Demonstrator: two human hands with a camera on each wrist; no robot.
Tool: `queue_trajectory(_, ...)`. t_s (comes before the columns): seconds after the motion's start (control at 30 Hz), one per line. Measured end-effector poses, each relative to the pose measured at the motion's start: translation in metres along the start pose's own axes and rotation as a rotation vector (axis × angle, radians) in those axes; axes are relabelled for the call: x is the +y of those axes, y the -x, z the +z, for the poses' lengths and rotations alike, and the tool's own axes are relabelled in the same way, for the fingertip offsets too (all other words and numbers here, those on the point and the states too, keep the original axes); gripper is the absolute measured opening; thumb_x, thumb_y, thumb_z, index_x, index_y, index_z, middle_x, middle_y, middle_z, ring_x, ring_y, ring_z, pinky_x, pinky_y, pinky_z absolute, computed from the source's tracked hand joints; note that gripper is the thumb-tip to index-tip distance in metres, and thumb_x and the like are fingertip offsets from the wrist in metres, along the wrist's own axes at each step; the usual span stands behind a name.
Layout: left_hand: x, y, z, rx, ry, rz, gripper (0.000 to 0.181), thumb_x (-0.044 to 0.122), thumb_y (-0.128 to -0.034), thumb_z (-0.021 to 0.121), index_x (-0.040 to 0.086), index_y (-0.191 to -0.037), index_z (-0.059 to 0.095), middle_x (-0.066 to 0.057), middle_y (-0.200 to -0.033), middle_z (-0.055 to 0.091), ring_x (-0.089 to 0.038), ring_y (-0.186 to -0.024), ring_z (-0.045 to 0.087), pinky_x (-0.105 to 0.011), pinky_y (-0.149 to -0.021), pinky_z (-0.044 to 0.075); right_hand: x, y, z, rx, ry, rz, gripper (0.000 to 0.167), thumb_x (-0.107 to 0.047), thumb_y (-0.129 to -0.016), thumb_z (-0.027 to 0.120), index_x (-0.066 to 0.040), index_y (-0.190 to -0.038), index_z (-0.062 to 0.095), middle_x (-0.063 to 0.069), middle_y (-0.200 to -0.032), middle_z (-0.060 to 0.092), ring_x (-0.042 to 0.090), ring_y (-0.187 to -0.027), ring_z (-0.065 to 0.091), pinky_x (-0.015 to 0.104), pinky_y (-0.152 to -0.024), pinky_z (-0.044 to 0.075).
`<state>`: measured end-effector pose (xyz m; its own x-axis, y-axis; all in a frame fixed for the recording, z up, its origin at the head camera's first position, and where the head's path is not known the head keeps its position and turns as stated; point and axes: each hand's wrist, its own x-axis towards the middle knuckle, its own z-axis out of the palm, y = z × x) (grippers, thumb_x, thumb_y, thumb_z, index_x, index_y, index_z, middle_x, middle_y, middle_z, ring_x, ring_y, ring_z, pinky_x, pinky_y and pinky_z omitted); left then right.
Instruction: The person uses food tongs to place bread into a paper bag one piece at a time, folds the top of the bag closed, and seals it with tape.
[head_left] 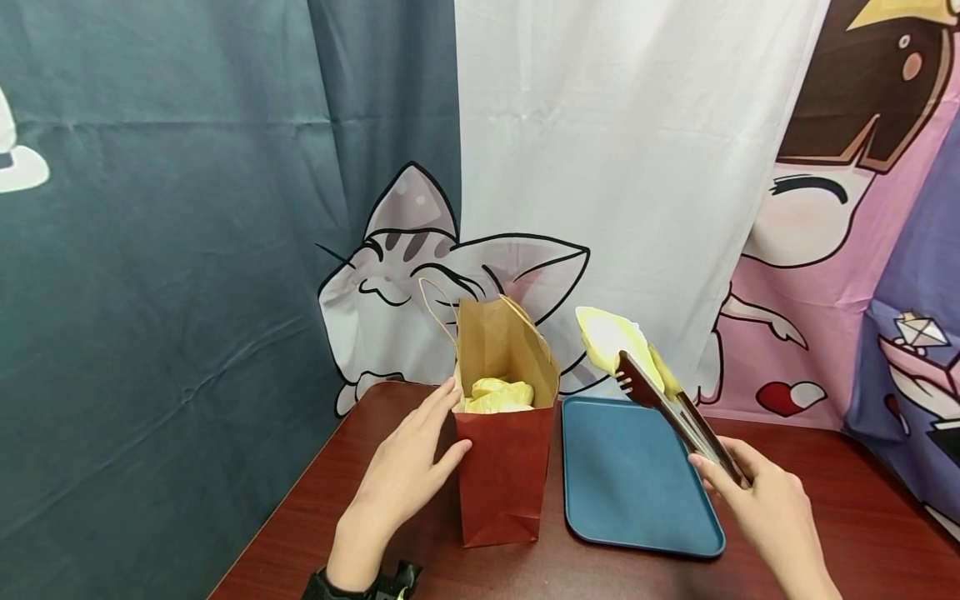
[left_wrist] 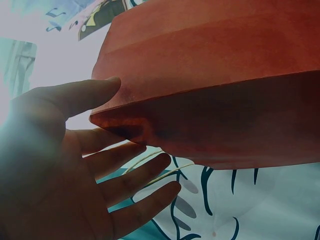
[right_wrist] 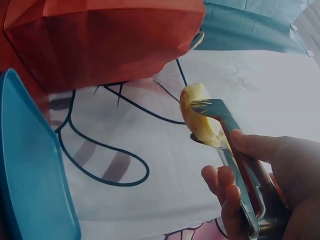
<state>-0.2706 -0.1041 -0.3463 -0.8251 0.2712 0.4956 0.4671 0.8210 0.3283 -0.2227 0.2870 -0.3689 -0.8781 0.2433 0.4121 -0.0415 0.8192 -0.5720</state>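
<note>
A red paper bag [head_left: 504,479] stands upright with its top open, and pale yellow bread-like pieces [head_left: 501,395] show inside. At its left side is my left hand [head_left: 408,467], the fingers fairly straight along the side and the thumb at the front edge. In the left wrist view, the thumb and fingers lie on either side of the bag's edge. My right hand [head_left: 765,496] grips metal tongs [right_wrist: 239,165]. Between the tongs' tips is a pale yellow bread-like piece [right_wrist: 200,112], held up in the air to the right of the bag, above the blue tray [head_left: 637,483].
The tray lies on the dark red wooden table [head_left: 862,500], just right of the bag. Behind the table hangs a printed cloth [head_left: 615,150] with a cartoon cat and figure. A thin string handle [head_left: 435,308] sticks up from the bag's left side.
</note>
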Motion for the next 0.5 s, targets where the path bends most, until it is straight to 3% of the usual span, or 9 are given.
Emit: queue_trajectory(0.5,-0.001,0.000,0.001,-0.010,-0.001,-0.004,0.060,0.033,-0.0928,0.070,0.018,-0.147,0.049,0.007,-0.161,0.037,-0.022,-0.141,0.048,-0.046,-0.106,0.048,-0.028,0.012,0.011,0.160,-0.130,-0.092,0.026,-0.034,-0.089,0.076,-0.025,-0.112,0.071,-0.007,-0.070,0.073,-0.006,-0.053,0.060,0.017,-0.055,0.041)
